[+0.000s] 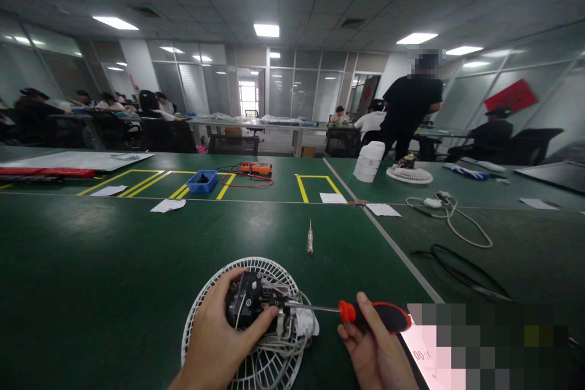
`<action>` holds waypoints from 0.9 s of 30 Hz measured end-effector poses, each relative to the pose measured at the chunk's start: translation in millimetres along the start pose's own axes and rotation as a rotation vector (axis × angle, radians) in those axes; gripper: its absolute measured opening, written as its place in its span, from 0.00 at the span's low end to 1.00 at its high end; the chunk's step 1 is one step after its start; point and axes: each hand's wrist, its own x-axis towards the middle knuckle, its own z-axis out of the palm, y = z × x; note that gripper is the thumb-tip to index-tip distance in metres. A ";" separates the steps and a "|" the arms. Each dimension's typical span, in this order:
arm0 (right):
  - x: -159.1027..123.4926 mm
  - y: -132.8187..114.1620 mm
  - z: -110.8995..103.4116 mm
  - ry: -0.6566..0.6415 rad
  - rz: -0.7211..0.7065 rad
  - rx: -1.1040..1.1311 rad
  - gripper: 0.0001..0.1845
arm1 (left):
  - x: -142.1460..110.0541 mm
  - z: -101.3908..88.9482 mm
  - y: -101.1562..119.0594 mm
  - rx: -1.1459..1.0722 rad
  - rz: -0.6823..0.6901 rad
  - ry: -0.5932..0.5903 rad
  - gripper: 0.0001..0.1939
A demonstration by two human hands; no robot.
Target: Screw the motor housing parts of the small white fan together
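My left hand (223, 326) is wrapped round a black fan motor (249, 298) that sits on a round white fan grille (194, 332). Its thumb presses near the motor's right side, beside loose white wires (286, 347). In my right hand (377, 344) is a screwdriver (381, 315) with a red and black handle, held between thumb and fingers. The screwdriver's metal shaft points left and reaches the motor's right side; its exact contact point is hidden among the parts. A small clear-handled screwdriver (310, 241) lies on the green table (114, 268) beyond the grille.
A blue bin (202, 181) and an orange multimeter (256, 168) with red leads are farther back. White plastic parts (369, 161), another fan grille (410, 175) and cables (466, 231) lie at right. A lit screen (425, 353) is beside my right hand. People sit and stand beyond.
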 end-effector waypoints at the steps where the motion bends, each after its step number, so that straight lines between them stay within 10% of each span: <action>1: 1.0 0.1 -0.5 0.000 0.004 -0.002 0.23 | 0.3 0.4 -0.3 0.003 0.007 0.001 0.33; 27: 1.4 0.1 6.1 -0.018 -0.015 -0.054 0.27 | -0.7 -1.0 6.6 0.027 0.066 0.067 0.30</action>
